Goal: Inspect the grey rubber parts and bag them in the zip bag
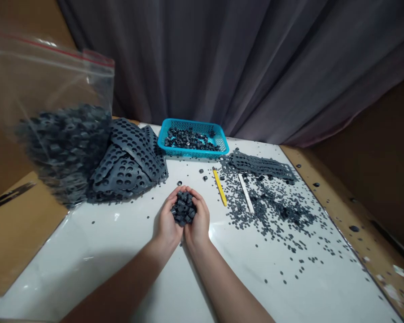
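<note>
My left hand point(167, 220) and my right hand point(199, 220) are cupped side by side above the white table. Together they hold a heap of small dark grey foam or rubber pieces point(183, 208), some of them ring-shaped. Beyond the hands stands a blue plastic basket point(194, 154) with more such pieces in it. At the left, a clear zip bag point(63, 148) with a red seal line is part-filled with similar pieces. A few loose pieces point(201, 171) lie between my hands and the basket.
Behind the bag are piled perforated grey sheets point(128, 161). A yellow tool point(219, 186) and a white stick point(246, 194) lie to the right, among scattered small grey discs point(272, 211). More perforated strips point(261, 165) rest at the far right. A dark curtain point(202, 58) hangs behind.
</note>
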### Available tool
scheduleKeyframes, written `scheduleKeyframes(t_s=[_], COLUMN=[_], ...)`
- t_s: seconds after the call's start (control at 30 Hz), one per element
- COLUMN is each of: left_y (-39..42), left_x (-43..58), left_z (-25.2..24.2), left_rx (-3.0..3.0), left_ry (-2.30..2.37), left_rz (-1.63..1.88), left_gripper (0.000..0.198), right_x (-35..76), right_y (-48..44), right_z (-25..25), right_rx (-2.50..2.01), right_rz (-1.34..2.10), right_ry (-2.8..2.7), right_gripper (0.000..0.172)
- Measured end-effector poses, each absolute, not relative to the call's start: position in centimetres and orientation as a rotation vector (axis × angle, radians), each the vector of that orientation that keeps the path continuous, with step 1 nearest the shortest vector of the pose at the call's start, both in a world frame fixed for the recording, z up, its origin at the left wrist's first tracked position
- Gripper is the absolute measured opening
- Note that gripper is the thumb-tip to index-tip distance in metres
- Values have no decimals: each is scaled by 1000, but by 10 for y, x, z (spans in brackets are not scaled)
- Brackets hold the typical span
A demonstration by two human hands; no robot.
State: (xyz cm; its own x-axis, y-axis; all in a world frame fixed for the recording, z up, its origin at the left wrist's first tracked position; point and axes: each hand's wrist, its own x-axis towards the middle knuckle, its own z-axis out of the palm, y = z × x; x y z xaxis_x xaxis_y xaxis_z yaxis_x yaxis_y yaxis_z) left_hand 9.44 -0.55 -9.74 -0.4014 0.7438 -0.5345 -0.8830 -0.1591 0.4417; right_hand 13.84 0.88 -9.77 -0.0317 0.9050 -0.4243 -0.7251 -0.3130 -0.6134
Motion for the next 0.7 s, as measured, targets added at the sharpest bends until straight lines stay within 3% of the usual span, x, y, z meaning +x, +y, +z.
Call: scheduleKeyframes(t_s=[0.7], left_y=[-13], left_x=[97], left_z=[-93], left_rx=[-26], left_ry=[1115], left_rz=[1689], left_gripper=[28], right_x=[141], right_y=[5], right_z=[-93], right_rx=[-1034], right_rz=[1754], right_ry=[-177], right_gripper=[20])
